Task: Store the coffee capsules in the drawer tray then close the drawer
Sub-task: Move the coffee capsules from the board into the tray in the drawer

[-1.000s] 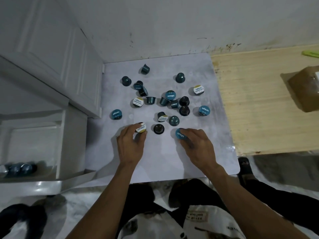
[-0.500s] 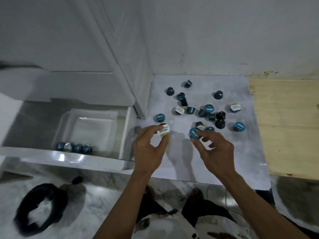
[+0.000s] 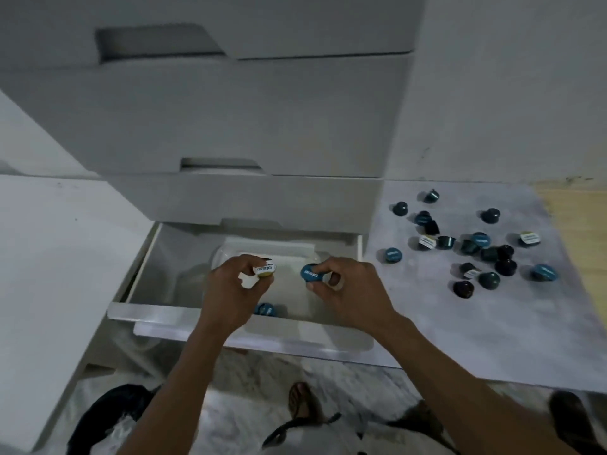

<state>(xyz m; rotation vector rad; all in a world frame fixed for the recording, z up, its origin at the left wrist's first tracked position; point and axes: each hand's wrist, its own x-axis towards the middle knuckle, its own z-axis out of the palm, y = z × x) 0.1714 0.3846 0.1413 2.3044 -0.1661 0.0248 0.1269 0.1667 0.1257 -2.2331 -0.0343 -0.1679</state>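
Two hands are held over the open drawer point(image 3: 157, 310) and its clear tray point(image 3: 226, 254) — a white-lidded capsule point(image 3: 264, 269) is pinched by the left hand point(image 3: 235, 290), a blue capsule point(image 3: 311, 273) by the right hand point(image 3: 348, 295). More loose capsules point(image 3: 473, 247) are scattered on the mat point(image 3: 460, 323) nearby.

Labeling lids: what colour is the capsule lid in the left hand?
White, with dark print and a yellowish rim, on the capsule in the left hand; head view.

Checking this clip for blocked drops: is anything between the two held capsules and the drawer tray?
Nothing visible. The left hand holds the white-lidded capsule and the right hand the blue-lidded capsule above the open tray.
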